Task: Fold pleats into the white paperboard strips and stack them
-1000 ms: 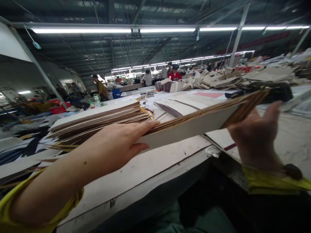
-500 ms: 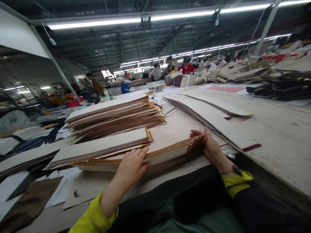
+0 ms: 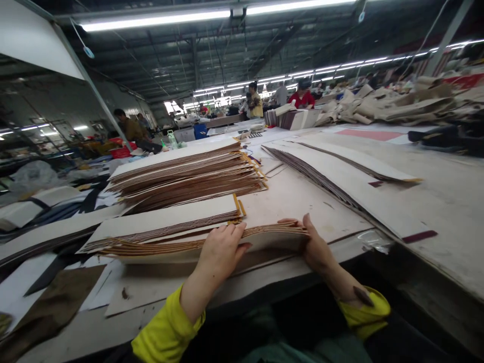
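A bundle of long pale strips with brown edges (image 3: 268,241) stands on its long side near the table's front edge. My left hand (image 3: 223,249) grips its upper edge around the middle, with the thumb on the near face. Around the bundle's right end is my right hand (image 3: 314,244), its thumb raised and its other fingers partly hidden behind the strips. Directly behind lies a shorter stack of pale strips (image 3: 170,217) with mustard-yellow ends. Farther back is a taller stack of brown-edged strips (image 3: 189,171).
Pale strips with dark red ends (image 3: 333,176) lie on the right of the table (image 3: 454,201). Crumpled beige material (image 3: 397,103) is heaped at the back right. Brown fabric (image 3: 60,297) and white sheets lie at the left. People stand in the background.
My right hand has come closer to my left hand, still around the bundle's right end. The bundle's upper edges look more closely gathered there. The view has shifted slightly.
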Demonstrator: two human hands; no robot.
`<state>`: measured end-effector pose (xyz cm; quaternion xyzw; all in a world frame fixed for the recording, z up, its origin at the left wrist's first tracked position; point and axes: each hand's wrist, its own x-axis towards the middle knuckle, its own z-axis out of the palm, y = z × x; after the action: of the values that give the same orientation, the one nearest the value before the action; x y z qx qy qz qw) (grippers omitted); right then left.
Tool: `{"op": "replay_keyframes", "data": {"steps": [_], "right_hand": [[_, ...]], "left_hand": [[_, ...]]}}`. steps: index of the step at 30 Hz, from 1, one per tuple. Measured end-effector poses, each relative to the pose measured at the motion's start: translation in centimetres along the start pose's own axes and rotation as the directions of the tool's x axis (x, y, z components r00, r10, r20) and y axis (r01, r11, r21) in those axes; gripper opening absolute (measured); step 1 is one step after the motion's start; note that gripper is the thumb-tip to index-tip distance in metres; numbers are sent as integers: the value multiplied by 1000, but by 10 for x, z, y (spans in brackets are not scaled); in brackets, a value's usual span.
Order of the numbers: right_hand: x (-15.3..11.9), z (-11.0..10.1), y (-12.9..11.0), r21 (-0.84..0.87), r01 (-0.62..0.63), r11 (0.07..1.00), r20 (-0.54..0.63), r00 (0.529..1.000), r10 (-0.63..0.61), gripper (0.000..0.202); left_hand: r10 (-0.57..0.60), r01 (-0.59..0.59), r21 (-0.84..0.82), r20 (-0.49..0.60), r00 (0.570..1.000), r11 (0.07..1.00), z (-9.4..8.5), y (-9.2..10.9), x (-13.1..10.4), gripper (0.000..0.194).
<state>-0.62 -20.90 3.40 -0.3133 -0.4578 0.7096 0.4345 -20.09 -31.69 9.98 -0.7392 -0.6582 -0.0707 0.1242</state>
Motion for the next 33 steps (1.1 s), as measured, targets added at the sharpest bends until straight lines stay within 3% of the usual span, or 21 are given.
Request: {"op": "replay_keyframes", "data": {"steps": [4, 7, 10, 13, 17, 22, 25, 29, 31, 33], "right_hand": [[-4, 2, -7, -1, -15, 1000, -31, 999, 15, 58], [-3, 2, -20, -199, 110, 974, -29, 993, -118, 58], [3, 0, -30, -547, 215, 809, 82, 975, -204, 54], [10, -6, -34, -701, 203, 684, 140, 979, -147, 54], [13, -17, -35, -711, 203, 674, 184, 978, -100, 58], [11, -27, -30, -668, 179, 722, 181, 981, -76, 64], [13, -29, -18, -663, 162, 731, 206, 978, -29, 58], [18, -28, -7, -633, 131, 763, 278, 958, 66, 45], [21, -23, -12, -602, 108, 792, 248, 967, 57, 46], [26, -14, -21, -541, 127, 832, 178, 983, -34, 48]], "left_hand": [[1, -1, -13, -10, 1000, 1000, 1, 0, 0, 38], [2, -2, 3, -16, 1000, 1000, 0, 0, -2, 37], [3, -3, 13, -30, 1000, 1000, 1, 0, 0, 37], [40, -40, -3, -19, 999, 999, 1, -4, 3, 39], [85, -83, -52, 40, 996, 995, -6, -31, -2, 40], [-107, 108, 2, 149, 983, 994, -17, -95, -30, 36], [-174, 171, 68, 46, 984, 983, -10, -118, -46, 40], [-127, 136, 124, -78, 989, 983, 0, -126, -48, 40], [-78, 88, 116, -93, 993, 989, -8, -131, -38, 38], [-55, 69, 106, -124, 991, 992, -24, -143, -21, 36]]}}
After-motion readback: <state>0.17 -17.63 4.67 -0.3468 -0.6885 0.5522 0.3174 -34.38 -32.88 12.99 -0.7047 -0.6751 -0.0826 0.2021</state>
